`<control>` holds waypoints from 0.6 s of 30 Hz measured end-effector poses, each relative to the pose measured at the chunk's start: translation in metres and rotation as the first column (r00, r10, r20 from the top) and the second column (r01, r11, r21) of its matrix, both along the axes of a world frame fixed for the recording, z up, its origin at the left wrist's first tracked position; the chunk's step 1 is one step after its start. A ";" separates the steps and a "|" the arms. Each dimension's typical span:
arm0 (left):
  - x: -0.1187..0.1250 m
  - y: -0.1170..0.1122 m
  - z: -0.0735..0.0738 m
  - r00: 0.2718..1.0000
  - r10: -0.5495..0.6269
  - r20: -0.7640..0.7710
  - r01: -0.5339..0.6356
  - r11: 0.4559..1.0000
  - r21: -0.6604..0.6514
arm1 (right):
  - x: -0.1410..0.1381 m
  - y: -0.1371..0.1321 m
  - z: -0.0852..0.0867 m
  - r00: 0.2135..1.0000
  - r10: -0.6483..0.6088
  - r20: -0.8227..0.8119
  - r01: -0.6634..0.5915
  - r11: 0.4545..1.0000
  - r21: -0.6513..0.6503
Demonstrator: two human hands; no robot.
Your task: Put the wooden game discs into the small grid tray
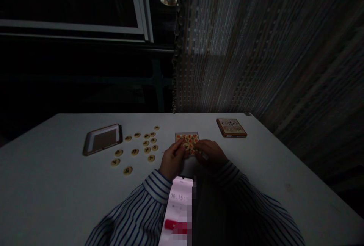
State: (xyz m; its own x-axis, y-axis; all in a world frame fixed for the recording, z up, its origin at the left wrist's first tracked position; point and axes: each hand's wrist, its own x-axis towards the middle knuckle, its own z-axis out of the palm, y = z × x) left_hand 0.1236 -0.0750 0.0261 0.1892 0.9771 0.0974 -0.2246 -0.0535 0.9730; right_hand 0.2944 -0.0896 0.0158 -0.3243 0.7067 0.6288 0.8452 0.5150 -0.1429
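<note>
A small open box (186, 133) in front of me holds several round Chinese chess pieces with red characters. A piece with a dark character (186, 146) shows over the red ones, between the fingertips and thumb of my left hand (173, 159). My right hand (211, 154) is at the box's right side, its fingers curled over the edge; what they hold, if anything, is hidden. Left of the box, several loose Chinese chess pieces (135, 152) with dark characters lie spread on the white table (85, 189).
A shallow rimmed lid or tray (102, 140) lies at the left. A flat printed box (231, 127) is at the back right. A lit phone (178, 210) showing a timer is close to me, below my hands. Beaded curtain strands (222, 49) hang behind the table.
</note>
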 end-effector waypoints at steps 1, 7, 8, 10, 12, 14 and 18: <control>0.000 0.000 0.000 1.000 0.012 0.019 -0.012 1.000 -0.018 | 0.000 -0.001 0.001 1.000 -0.002 0.004 0.002 1.000 -0.015; 0.001 0.002 -0.001 0.998 0.058 0.029 -0.056 0.996 -0.066 | -0.004 -0.004 0.007 0.999 0.011 0.036 -0.008 0.997 -0.074; 0.001 0.001 -0.001 0.999 0.050 0.022 -0.048 0.997 -0.063 | -0.005 -0.004 0.007 0.999 0.015 0.042 -0.012 0.997 -0.080; 0.002 0.000 -0.001 0.999 0.037 0.004 -0.036 0.998 -0.050 | -0.006 -0.003 0.007 0.998 0.021 0.058 -0.015 0.995 -0.101; 0.003 -0.001 0.001 0.999 0.032 -0.024 -0.033 0.999 -0.034 | -0.006 -0.002 0.006 0.997 0.028 0.068 -0.020 0.993 -0.112; 0.003 -0.002 0.002 0.998 0.031 -0.055 -0.032 0.999 -0.019 | -0.006 -0.001 0.005 0.997 0.029 0.074 -0.021 0.994 -0.106; 0.002 -0.002 0.004 0.998 0.015 -0.067 -0.016 1.000 -0.009 | -0.007 -0.001 0.004 0.997 0.030 0.073 -0.022 0.994 -0.107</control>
